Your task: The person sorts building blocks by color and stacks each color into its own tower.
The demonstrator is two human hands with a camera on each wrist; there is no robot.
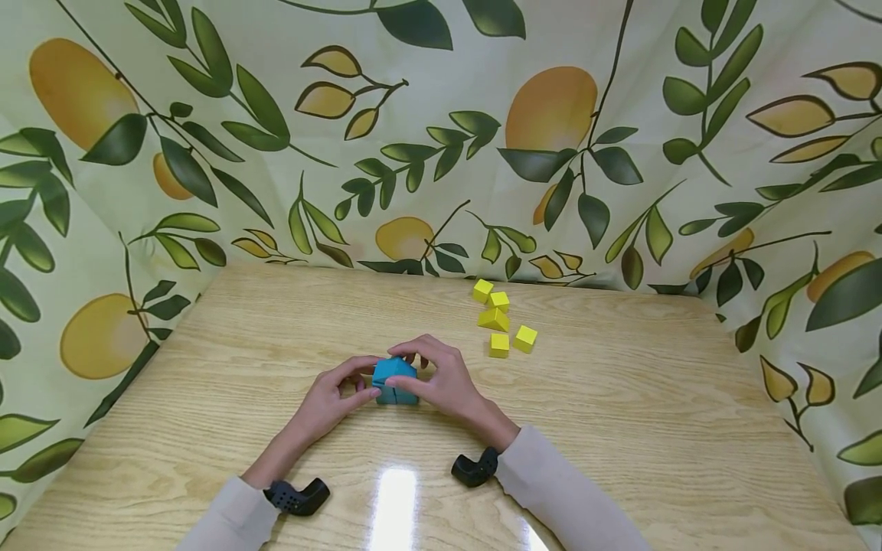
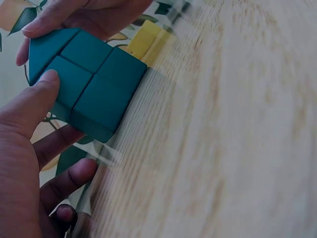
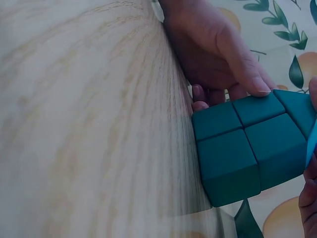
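Observation:
Several blue cubes [image 2: 106, 94] form a small stack, two wide and two high, on the wooden table. A blue triangular block [image 1: 394, 369] sits on top like a roof, point upward. My left hand [image 1: 334, 399] pinches the upper left cube [image 2: 69, 79] from the side, thumb in front and forefinger behind. From the other side my right hand [image 1: 446, 380] holds the triangular block between thumb and fingers. Thin seams show between the cubes in the right wrist view, and the back of the stack is hidden there.
Beyond my right hand lie several yellow cubes [image 1: 525, 339] and a yellow triangular block [image 1: 493, 319]. The wooden table [image 1: 620, 428] ends at a leaf-and-fruit patterned cloth [image 1: 441, 84] at the back and sides. A black wrist device [image 1: 475, 467] sits on each forearm.

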